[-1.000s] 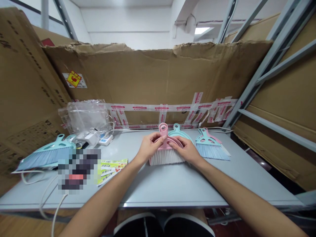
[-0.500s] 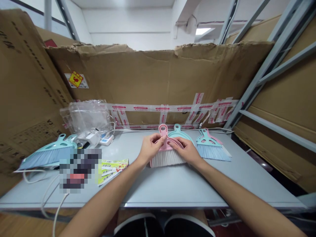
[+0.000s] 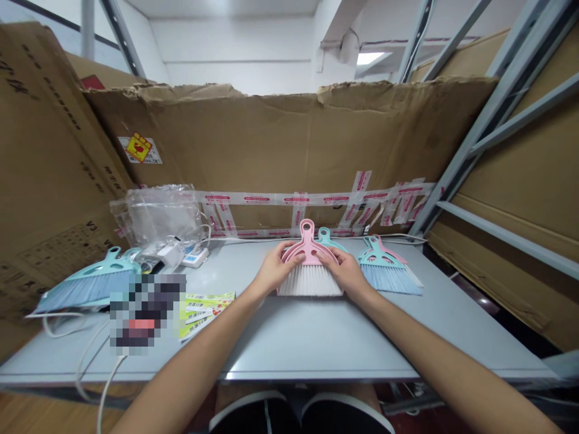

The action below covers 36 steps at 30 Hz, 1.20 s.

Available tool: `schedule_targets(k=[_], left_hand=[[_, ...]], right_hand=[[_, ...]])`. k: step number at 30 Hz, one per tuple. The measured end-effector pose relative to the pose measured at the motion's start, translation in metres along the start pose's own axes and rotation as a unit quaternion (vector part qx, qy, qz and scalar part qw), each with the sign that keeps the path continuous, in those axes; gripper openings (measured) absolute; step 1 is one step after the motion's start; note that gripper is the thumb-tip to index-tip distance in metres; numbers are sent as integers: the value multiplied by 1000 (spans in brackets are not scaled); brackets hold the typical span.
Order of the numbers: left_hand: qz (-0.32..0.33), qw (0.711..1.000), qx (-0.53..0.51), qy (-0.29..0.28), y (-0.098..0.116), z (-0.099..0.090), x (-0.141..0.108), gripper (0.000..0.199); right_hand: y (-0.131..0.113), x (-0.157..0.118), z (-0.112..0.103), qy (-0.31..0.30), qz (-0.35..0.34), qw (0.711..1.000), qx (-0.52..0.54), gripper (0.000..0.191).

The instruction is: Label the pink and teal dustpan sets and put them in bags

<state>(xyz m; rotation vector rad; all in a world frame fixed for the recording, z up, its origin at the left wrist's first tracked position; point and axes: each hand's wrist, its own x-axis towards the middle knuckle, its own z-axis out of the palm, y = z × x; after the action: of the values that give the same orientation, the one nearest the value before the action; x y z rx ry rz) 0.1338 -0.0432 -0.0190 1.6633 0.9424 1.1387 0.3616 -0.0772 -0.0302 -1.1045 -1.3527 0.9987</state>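
Observation:
A pink plastic hand brush (image 3: 310, 265) with white bristles lies at the middle of the grey table, its looped handle pointing away from me. My left hand (image 3: 275, 269) grips its left side, and my right hand (image 3: 346, 274) grips its right side. Behind it, a teal handle (image 3: 324, 236) sticks out, with the rest of that piece hidden. To the right lies a teal brush with blue bristles (image 3: 386, 276), with a pink piece (image 3: 389, 246) partly under it. Another teal brush (image 3: 90, 286) lies at the far left.
A clear plastic bag (image 3: 158, 214), a white plug (image 3: 169, 253) and a small white device (image 3: 195, 258) sit at the back left. Printed cards (image 3: 203, 310) lie beside a pixelated patch (image 3: 147, 313). Taped cardboard (image 3: 271, 144) stands behind the table, and a white cable (image 3: 102, 374) hangs off its front.
The pink brush has turned from a slight tilt to square with the table and sits a little higher. My hands have spread to its sides, and it now hides more of the teal piece.

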Motion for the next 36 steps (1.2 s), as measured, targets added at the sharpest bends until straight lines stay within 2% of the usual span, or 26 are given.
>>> schedule_targets(k=[8,13,17,20,22,24,26,28,29,33,36], left_hand=[[-32,997,-32,61,-12,-12,12,67],[-47,997,-43,51,-13,-11,12,69],[-28,998,-24,60,-12,-10,11,81],[-12,996,-30,84,-14,-9,10,81],[-2,994,-32,108,-15,-9,11,79],[1,992,-28,124,-18,-9,11,78],[5,991,-28,135,-21,-8,11,77],[11,989,-35,145,-23,-4,10,75],[13,988,-41,151,-23,-2,9,72],[20,984,-66,163,-21,10,3,64],[35,981,-86,169,-17,15,-1,59]], right_hand=[[1,2,-3,-59,10,998,35,52],[10,6,-4,-54,21,997,51,60],[12,7,-4,-53,37,995,74,62],[9,5,-4,-52,21,998,35,78],[6,3,-6,-36,-51,997,-47,96],[1,-1,-9,-31,-180,968,-171,107],[-4,-4,-11,-50,-307,905,-292,106],[-8,-8,-10,-63,-385,845,-365,98],[-10,-9,-8,-63,-407,826,-385,94],[-12,-13,3,-45,-446,800,-400,81],[-11,-14,9,-55,-482,782,-391,58]])
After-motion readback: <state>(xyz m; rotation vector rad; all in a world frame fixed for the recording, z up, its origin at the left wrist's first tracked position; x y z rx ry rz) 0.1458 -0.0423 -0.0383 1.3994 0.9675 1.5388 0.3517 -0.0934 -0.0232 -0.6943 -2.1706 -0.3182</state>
